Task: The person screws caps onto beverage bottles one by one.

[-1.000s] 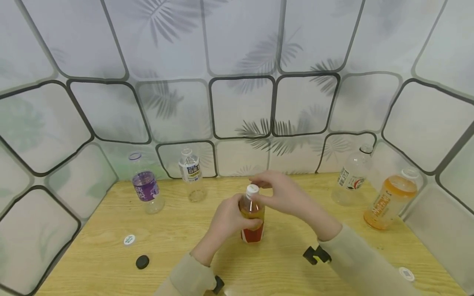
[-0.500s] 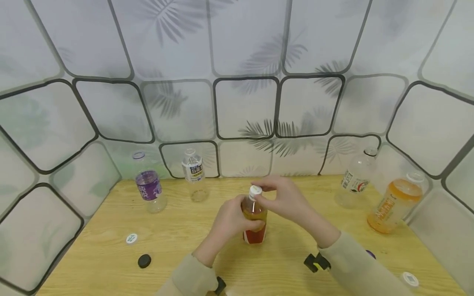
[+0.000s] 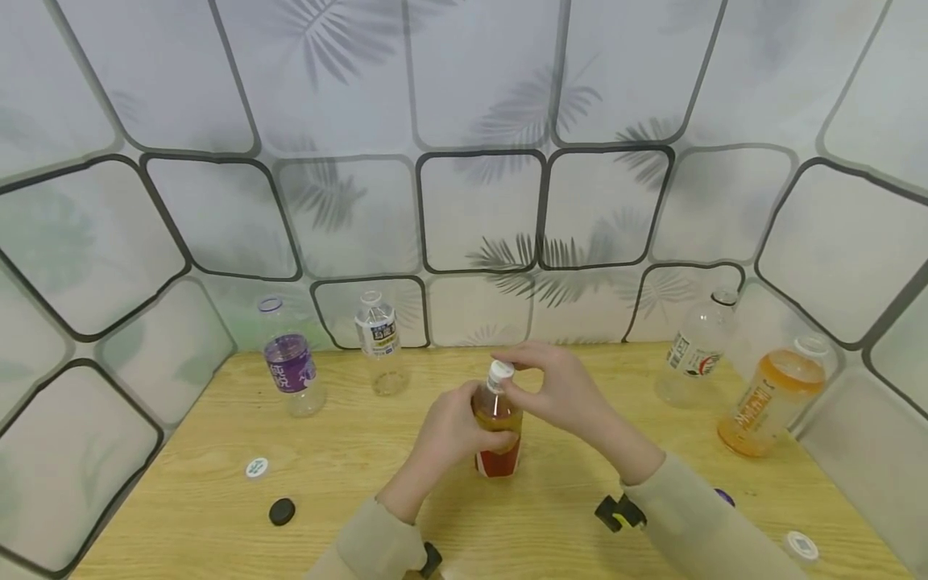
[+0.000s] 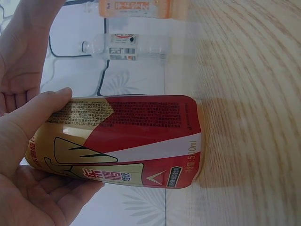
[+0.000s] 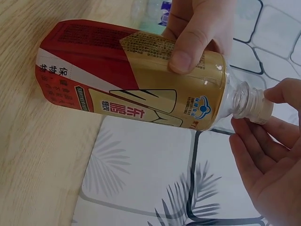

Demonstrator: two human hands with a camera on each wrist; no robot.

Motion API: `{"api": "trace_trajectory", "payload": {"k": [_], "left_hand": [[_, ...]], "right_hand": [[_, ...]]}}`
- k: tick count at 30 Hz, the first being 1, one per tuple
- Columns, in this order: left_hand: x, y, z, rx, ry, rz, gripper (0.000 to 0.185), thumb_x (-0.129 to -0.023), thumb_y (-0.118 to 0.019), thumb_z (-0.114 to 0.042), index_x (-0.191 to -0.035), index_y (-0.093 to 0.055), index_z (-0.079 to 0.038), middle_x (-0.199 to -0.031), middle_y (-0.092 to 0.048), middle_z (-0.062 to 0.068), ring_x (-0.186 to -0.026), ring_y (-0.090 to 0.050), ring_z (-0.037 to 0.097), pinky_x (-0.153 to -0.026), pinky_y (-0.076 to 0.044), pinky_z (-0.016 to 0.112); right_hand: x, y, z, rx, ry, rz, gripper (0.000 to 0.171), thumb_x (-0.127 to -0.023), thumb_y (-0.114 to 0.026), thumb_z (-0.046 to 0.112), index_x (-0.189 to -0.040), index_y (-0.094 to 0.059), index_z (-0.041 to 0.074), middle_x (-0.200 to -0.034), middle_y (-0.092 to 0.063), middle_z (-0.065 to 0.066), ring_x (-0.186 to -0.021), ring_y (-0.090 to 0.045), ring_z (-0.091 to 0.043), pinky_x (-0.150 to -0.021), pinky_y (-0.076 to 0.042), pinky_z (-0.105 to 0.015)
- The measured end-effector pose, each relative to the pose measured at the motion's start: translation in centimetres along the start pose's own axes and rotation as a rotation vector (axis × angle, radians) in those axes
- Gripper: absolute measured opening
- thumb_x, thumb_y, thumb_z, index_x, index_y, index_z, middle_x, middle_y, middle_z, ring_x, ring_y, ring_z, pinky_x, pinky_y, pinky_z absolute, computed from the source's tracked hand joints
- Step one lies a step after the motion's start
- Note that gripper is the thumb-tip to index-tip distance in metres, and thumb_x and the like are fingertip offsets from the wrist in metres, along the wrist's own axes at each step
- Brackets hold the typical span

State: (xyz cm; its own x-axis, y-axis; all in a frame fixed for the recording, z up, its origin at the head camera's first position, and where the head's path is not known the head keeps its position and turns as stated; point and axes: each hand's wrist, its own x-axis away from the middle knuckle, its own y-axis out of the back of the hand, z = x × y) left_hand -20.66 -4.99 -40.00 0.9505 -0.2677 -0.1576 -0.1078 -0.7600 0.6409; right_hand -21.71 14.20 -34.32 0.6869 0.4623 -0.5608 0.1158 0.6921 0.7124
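A tea bottle (image 3: 496,431) with a red and gold label (image 4: 127,141) (image 5: 122,80) stands upright on the wooden table (image 3: 362,475) at its middle. My left hand (image 3: 453,431) grips its body, thumb across the gold part of the label. My right hand (image 3: 540,387) pinches the white cap (image 3: 500,372) (image 5: 258,106) on the bottle's neck with thumb and fingertips; the other fingers stay loosely spread.
A purple-labelled bottle (image 3: 288,362) and a clear bottle (image 3: 379,342) stand at the back left. A clear bottle (image 3: 692,350) and an orange drink bottle (image 3: 772,399) stand at the back right. Loose caps lie at left, white (image 3: 256,467) and black (image 3: 281,511), and at the right corner (image 3: 801,546).
My right hand's fingers have shifted slightly round the cap. The bottle and my left hand stay in place; the view has drifted a little.
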Motion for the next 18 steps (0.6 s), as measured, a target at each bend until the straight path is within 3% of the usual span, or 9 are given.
{"api": "trace_trajectory", "payload": {"k": [10,18], "left_hand": [[0.00,0.05,0.01,0.006,0.003,0.007,0.056,-0.078,-0.096,-0.031,-0.119,-0.070,-0.005,-0.103,-0.076,0.004,-0.087,-0.068,0.015,-0.073,-0.059,0.033],[0.06,0.02,0.02,0.008,-0.004,-0.001,0.046,-0.077,-0.097,-0.028,-0.108,-0.070,-0.008,-0.095,-0.073,0.001,-0.081,-0.063,0.013,-0.070,-0.055,0.028]], "right_hand": [[-0.16,0.11,0.40,0.017,-0.013,0.035,0.031,-0.093,-0.078,0.011,-0.123,-0.078,0.004,-0.117,-0.081,-0.010,-0.104,-0.077,-0.025,-0.093,-0.063,-0.046],[-0.12,-0.47,0.57,-0.031,-0.200,-0.022,0.023,-0.088,-0.089,0.023,-0.106,-0.080,0.011,-0.099,-0.081,-0.002,-0.094,-0.079,-0.022,-0.086,-0.063,-0.044]]}}
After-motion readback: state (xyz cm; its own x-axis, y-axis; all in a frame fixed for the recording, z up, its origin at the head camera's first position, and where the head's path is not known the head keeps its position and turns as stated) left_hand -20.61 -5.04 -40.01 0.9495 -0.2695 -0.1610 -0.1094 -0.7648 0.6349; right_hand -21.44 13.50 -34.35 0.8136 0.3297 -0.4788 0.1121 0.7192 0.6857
